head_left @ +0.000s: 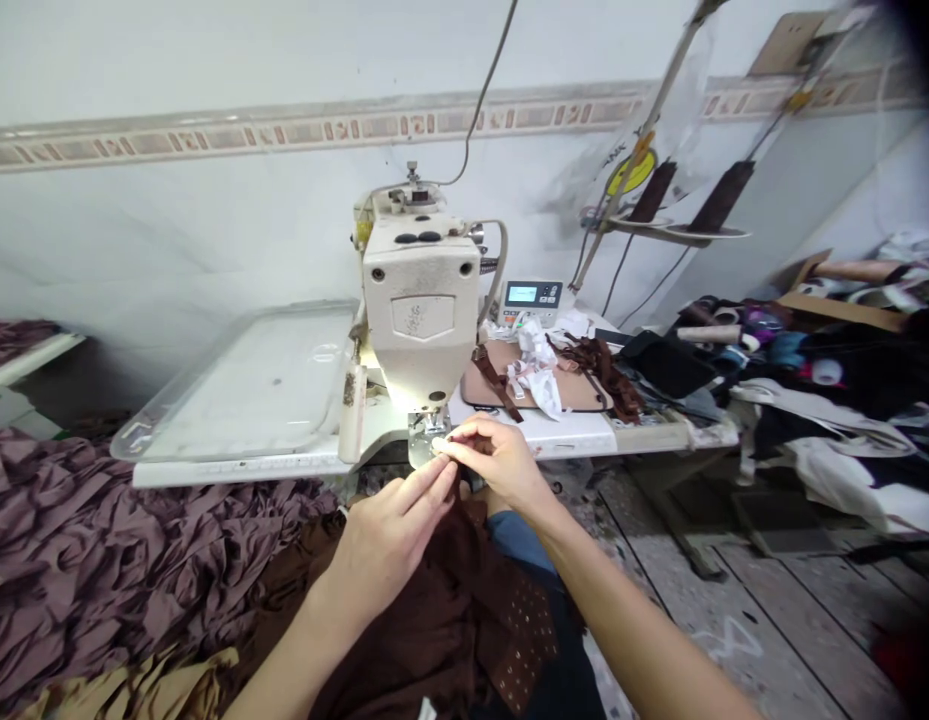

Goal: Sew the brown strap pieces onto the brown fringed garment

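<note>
wall [246, 220], white w/ a patterned tile band, across the back. mauve cloth [134, 560], heaped in folds, fills lower l. brown cloth [434, 610], one part dotted w/ small light spots, lies over the person's lap, its top end up at the hands. white table [239, 470] spans the middle. cream machine [426, 310] stands on it, lamp lit. clear tray [284, 380] lies l of machine. left hand [393, 535]: fingers straight, close tog; can't tell if it grips. right hand [501, 460]: thumb & forefinger pinched on a pale bit [439, 446], too small to id. hands meet at fingertips, at the front of the machine's metal plate [419, 450]. tan board [582, 393], r of machine, bears white & brown scraps. two dark spools [723, 197] on a holder, upper r. panel [535, 297], screen lit, behind the board.
</note>
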Demonstrator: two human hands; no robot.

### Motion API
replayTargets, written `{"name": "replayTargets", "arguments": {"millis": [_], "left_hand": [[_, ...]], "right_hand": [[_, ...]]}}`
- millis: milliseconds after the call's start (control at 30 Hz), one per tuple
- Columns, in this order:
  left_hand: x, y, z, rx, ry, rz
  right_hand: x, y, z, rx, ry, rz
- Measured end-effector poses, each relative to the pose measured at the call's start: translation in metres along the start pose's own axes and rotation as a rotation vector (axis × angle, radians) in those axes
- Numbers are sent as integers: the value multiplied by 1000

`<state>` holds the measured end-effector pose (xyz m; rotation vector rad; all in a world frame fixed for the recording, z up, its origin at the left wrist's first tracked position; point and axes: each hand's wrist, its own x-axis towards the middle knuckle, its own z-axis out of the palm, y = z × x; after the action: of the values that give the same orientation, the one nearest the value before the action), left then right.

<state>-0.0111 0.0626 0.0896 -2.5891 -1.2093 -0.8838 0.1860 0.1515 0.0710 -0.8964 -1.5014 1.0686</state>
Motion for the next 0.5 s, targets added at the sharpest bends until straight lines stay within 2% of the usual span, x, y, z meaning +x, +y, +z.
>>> {"name": "replayTargets", "arguments": {"millis": [100,200,300,500], "left_hand": [[0,-1,5,139,-85,14],[-2,1,14,146,-49,-12],[-1,3,24,160,24,-44],[3,8,34,213,104,-144]], "right_hand": [[4,9,4,143,-7,197],[6,17,6,277,84,317],[13,21,8,300,148,334],[19,27,16,312,240,274]]}}
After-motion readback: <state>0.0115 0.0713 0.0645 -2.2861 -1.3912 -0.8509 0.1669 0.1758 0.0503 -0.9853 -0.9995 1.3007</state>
